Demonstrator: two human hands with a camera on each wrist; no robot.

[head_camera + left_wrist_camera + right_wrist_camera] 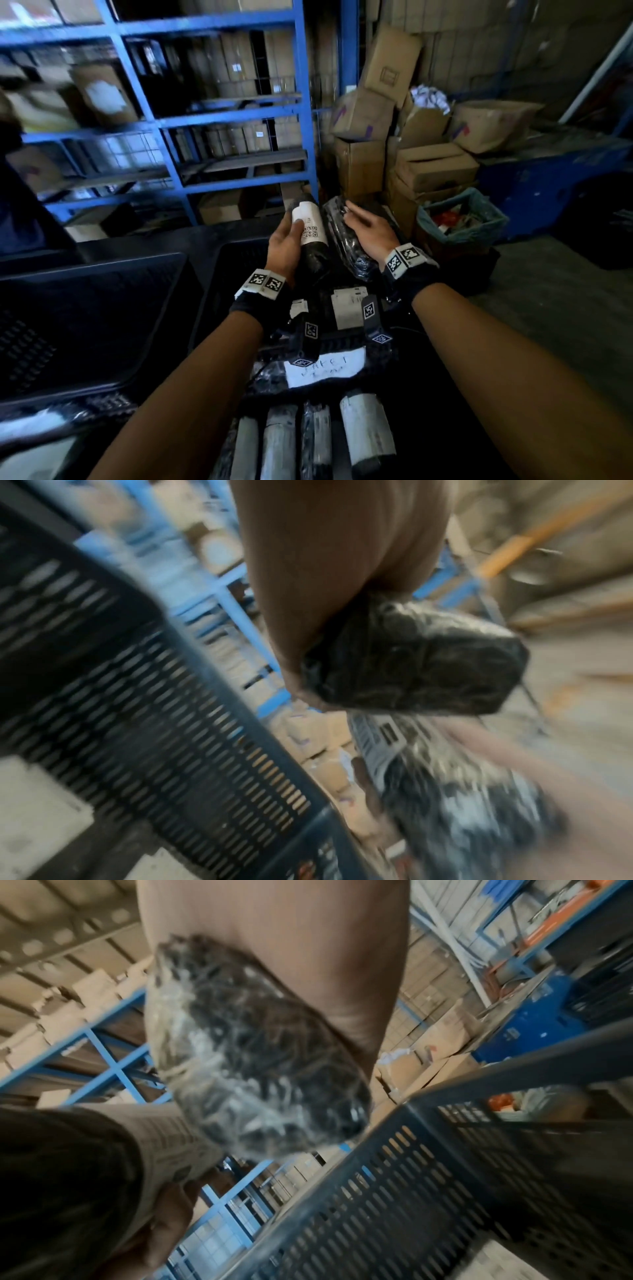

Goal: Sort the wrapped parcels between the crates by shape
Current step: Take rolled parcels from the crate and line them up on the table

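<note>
My left hand [286, 240] grips a round black parcel [313, 246] with a white label, held upright above the middle crate [219, 274]. Its dark end [411, 664] shows against my palm in the left wrist view. Beside it, my right hand [363, 222] holds a flatter black parcel [342, 236] in shiny clear wrap [246, 1056], fingers laid over its top. The two parcels are side by side, nearly touching. The labelled round parcel [164, 1139] also appears in the right wrist view. Below my wrists the crate holds flat labelled parcels [346, 305] and several round ones [281, 442].
A second dark crate [85, 308] stands to the left. Blue shelving [301, 102] with boxes rises behind. Stacked cardboard boxes [428, 164] and a lined bin [462, 219] stand at the back right. The crate's perforated walls [411, 1191] are close under both wrists.
</note>
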